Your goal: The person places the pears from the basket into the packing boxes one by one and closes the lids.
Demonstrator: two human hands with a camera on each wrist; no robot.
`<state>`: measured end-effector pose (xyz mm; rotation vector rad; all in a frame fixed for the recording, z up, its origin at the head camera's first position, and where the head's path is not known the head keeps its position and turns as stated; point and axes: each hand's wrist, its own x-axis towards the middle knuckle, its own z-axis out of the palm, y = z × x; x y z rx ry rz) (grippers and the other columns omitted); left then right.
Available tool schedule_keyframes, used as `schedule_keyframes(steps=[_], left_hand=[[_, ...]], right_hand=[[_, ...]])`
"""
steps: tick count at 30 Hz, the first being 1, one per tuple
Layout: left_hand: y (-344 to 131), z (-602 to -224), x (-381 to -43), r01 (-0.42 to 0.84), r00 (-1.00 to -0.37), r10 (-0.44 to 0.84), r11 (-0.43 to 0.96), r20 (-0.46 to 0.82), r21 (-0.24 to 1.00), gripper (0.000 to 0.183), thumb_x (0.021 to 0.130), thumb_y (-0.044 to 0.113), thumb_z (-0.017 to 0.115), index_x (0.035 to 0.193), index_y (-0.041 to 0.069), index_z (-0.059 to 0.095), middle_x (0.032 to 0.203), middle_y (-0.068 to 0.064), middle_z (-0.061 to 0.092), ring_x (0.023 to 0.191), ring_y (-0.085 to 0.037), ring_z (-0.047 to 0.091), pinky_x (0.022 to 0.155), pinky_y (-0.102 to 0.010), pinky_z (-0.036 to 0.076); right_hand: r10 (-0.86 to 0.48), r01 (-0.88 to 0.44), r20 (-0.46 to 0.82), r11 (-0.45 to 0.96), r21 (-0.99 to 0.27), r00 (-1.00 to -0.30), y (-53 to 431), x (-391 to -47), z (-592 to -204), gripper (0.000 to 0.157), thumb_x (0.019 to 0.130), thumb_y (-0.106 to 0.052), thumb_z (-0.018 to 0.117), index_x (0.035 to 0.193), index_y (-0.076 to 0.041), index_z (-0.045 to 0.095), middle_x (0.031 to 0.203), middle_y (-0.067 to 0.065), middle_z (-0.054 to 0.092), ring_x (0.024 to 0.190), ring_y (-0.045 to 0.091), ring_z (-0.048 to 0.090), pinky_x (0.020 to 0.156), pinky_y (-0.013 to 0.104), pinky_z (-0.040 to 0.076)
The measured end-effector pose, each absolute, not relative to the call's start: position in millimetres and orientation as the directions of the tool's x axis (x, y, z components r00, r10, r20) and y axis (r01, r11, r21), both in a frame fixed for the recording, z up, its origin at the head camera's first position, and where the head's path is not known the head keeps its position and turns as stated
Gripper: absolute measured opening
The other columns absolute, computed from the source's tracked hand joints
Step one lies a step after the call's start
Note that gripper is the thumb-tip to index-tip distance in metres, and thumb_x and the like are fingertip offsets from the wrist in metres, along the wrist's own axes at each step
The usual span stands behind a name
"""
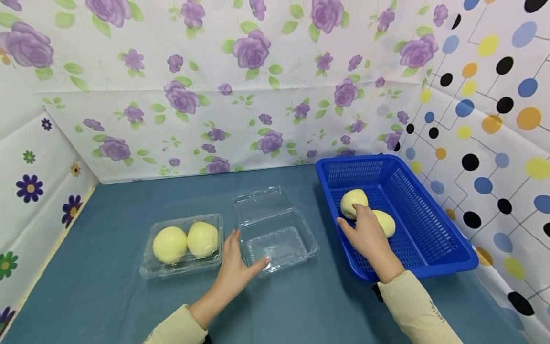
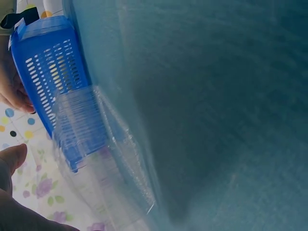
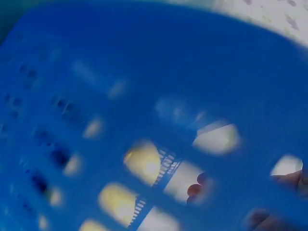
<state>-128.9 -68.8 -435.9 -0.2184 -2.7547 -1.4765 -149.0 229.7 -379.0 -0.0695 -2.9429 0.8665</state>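
Observation:
My left hand (image 1: 234, 272) is beside the front left corner of an unlidded clear plastic clamshell box (image 1: 279, 241), thumb spread from the fingers. The box's lid (image 1: 263, 205) is folded back; whether the hand touches the box is unclear. In the left wrist view, the box (image 2: 108, 149) stands past the thumb (image 2: 13, 158). My right hand (image 1: 369, 236) reaches into a blue slotted basket (image 1: 429, 224), thumb apart, over two round pale-yellow fruits. Its fingers overlap the farther fruit (image 1: 353, 200); the other fruit (image 1: 385, 223) is partly behind the hand. Basket slots show parts of fruit (image 3: 144, 161) in the right wrist view.
On the left, a second clear box (image 1: 150, 267) holds two more pale-yellow fruits (image 1: 169, 244). A blue-grey cloth (image 1: 107, 286) covers the table. Flowered sheeting (image 1: 215, 95) rises behind it, and dotted sheeting (image 1: 494, 143) runs along the right beside the basket.

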Motion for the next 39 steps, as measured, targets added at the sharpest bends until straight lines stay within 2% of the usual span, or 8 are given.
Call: schedule_keyframes(steps=[5,12,20,25,33,39], left_hand=[[-67.2,-442.5,-130.3,0.099,-0.993,0.114,0.552,0.043,0.828,0.112,0.075,0.04,0.08,0.147,-0.012,0.012,0.152,-0.034,0.007,0.14,-0.052,0.01,0.107,-0.067,0.023],[-64.0,-447.6,-131.0,0.079,-0.992,0.126,0.571,0.007,0.817,0.12,0.071,0.041,0.083,0.146,-0.014,0.007,0.152,-0.035,0.005,0.14,-0.052,0.008,0.108,-0.065,0.021],[-60.3,-455.4,-133.1,0.105,-0.988,0.153,0.595,0.016,0.797,0.128,0.066,0.04,0.086,0.146,-0.015,0.002,0.152,-0.035,0.001,0.14,-0.052,0.005,0.109,-0.064,0.02],[-60.5,-459.4,-135.3,0.104,-0.988,0.15,0.593,0.017,0.798,0.128,0.067,0.037,0.087,0.146,-0.016,0.0,0.152,-0.035,-0.001,0.14,-0.053,0.004,0.109,-0.065,0.019],[-64.0,-461.0,-138.5,0.125,-0.988,0.152,0.611,0.04,0.781,0.121,0.074,0.04,0.081,0.145,-0.017,0.002,0.151,-0.037,0.0,0.14,-0.053,0.005,0.109,-0.064,0.02],[-64.1,-462.3,-138.4,0.158,-0.984,0.164,0.616,0.07,0.772,0.12,0.071,0.036,0.083,0.143,-0.019,0.004,0.15,-0.039,0.003,0.139,-0.054,0.007,0.111,-0.063,0.018]], right_hand=[[0.057,0.013,0.074,0.87,-0.493,-0.996,239.7,-154.9,-383.5,0.062,0.096,-0.027,0.054,0.137,0.015,0.034,0.129,0.036,0.044,0.114,0.047,0.048,0.091,0.057,0.044],[0.076,0.053,0.034,0.89,-0.453,-0.997,253.0,-159.1,-388.0,0.064,0.096,-0.028,0.055,0.137,0.015,0.034,0.132,0.038,0.041,0.12,0.05,0.043,0.094,0.061,0.041],[0.103,0.081,0.033,0.909,-0.408,-0.994,270.7,-160.6,-390.1,0.063,0.092,-0.028,0.058,0.133,0.015,0.038,0.126,0.037,0.044,0.11,0.049,0.047,0.085,0.06,0.043],[0.081,0.067,0.021,0.919,-0.39,-0.996,284.3,-163.3,-389.0,0.065,0.092,-0.027,0.06,0.132,0.018,0.037,0.127,0.04,0.042,0.113,0.052,0.044,0.088,0.062,0.041],[0.036,0.036,-0.006,0.942,-0.333,-0.999,302.7,-168.5,-387.5,0.068,0.09,-0.028,0.062,0.132,0.02,0.036,0.126,0.042,0.042,0.113,0.055,0.043,0.089,0.064,0.04],[0.009,0.014,-0.021,0.959,-0.284,-1.0,321.0,-165.8,-397.7,0.072,0.087,-0.026,0.067,0.131,0.022,0.035,0.125,0.044,0.041,0.112,0.057,0.042,0.087,0.065,0.04]])
